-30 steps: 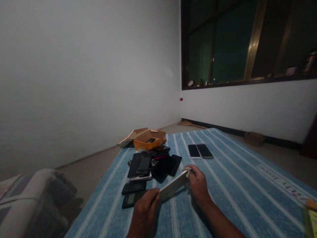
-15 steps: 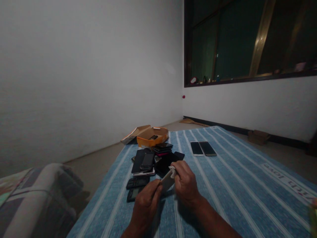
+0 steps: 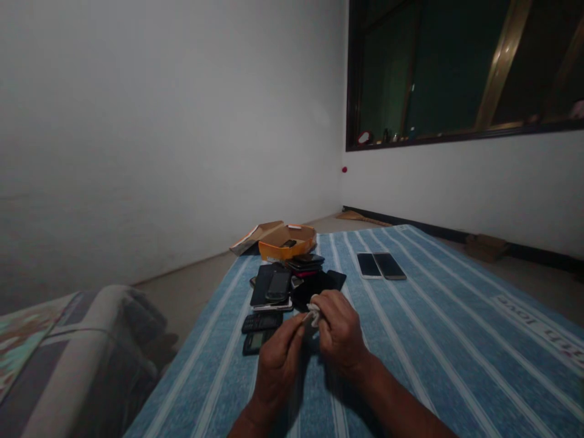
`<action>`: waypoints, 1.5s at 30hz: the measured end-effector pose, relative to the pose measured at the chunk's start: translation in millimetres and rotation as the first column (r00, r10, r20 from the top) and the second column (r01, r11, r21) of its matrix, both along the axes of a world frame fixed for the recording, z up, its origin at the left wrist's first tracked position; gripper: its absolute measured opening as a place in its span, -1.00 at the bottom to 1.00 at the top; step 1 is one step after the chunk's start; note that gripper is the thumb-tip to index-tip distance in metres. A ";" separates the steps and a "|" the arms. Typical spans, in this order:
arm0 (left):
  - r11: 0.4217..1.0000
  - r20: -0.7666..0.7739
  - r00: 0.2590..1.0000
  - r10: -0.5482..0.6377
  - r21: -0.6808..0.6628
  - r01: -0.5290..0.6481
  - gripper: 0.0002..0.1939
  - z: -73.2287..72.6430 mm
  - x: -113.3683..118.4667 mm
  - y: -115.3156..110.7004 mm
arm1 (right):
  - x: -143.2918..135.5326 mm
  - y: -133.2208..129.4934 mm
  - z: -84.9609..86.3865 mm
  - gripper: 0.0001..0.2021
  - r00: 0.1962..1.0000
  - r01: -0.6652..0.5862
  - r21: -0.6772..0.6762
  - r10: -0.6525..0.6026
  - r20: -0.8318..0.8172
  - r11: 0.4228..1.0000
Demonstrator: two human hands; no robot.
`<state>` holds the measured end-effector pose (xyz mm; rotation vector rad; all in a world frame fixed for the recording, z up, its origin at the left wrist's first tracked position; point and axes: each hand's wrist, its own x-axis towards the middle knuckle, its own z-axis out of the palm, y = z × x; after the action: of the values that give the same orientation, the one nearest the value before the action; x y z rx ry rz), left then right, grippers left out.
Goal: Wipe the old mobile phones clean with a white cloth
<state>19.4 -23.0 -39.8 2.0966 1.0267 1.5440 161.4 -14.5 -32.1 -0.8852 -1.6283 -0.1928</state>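
My left hand (image 3: 279,354) pinches a thin, pale, flat slab (image 3: 309,318), probably a phone, turned nearly edge-on and mostly hidden by my fingers. Against its far end my right hand (image 3: 338,328) is closed on a crumpled white cloth (image 3: 314,309). Just beyond and left of my hands lies a heap of old mobile phones, with a black touchscreen phone (image 3: 278,285) on top. Two keypad phones, one black (image 3: 261,321) and one below it (image 3: 256,342), are beside my left hand. Further right, a white-framed phone (image 3: 368,266) and a grey-framed phone (image 3: 389,266) lie side by side, screens up.
A blue striped bedsheet (image 3: 392,353) covers the surface under everything. Behind the heap stands an open orange box (image 3: 283,250) with its lid tilted beside it. A draped striped cloth (image 3: 86,347) is at the left. Brown cardboard (image 3: 486,247) lies by the right wall.
The slab has turned from showing a pale face to nearly edge-on. My hands have come closer together, the cloth still in my right. The camera view has shifted slightly.
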 end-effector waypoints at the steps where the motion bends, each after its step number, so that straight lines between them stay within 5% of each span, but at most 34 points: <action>1: 0.999 0.034 0.999 0.001 -0.052 0.001 -0.75 -1.0 2.6 -1.1 | 0.9 -1.5 3.3 -0.71 0.999 0.024 0.012 -0.025 0.033 1.000; 9: 0.968 0.162 0.986 0.044 -0.250 -0.002 -0.78 -2.6 10.9 -3.4 | -4.8 -7.7 22.2 -0.75 0.963 0.137 0.116 -0.159 0.217 0.984; 18: 0.980 0.120 0.987 0.108 -0.177 -0.086 -0.73 5.3 0.1 -0.2 | -28.8 -4.5 27.6 -0.77 0.944 0.114 0.034 -0.119 0.308 0.993; 25: 0.986 -0.036 0.987 0.155 -0.062 -0.157 -0.67 11.4 -3.7 2.0 | -21.3 2.9 27.8 -0.86 0.947 0.077 -0.018 -0.068 0.315 0.997; 31: 0.986 -0.061 0.985 0.164 0.023 -0.163 -0.66 9.0 -4.7 5.3 | -5.2 14.7 20.5 -0.77 0.976 0.097 -0.127 -0.069 0.208 0.987; 40: 0.981 -0.155 0.969 0.193 0.025 -0.191 -0.64 15.1 -8.4 4.5 | -0.4 21.1 22.9 -0.65 0.957 -0.205 -0.298 0.126 -0.261 0.932; 45: 0.971 -0.166 0.958 0.233 0.097 -0.219 -0.64 16.1 -13.1 9.0 | -7.0 15.0 21.7 -0.67 0.986 -0.138 -0.262 0.108 -0.125 0.955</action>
<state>6.3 -14.0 -23.6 2.2689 1.3301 1.5433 154.4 0.4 -10.3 -0.9774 -1.6242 0.1668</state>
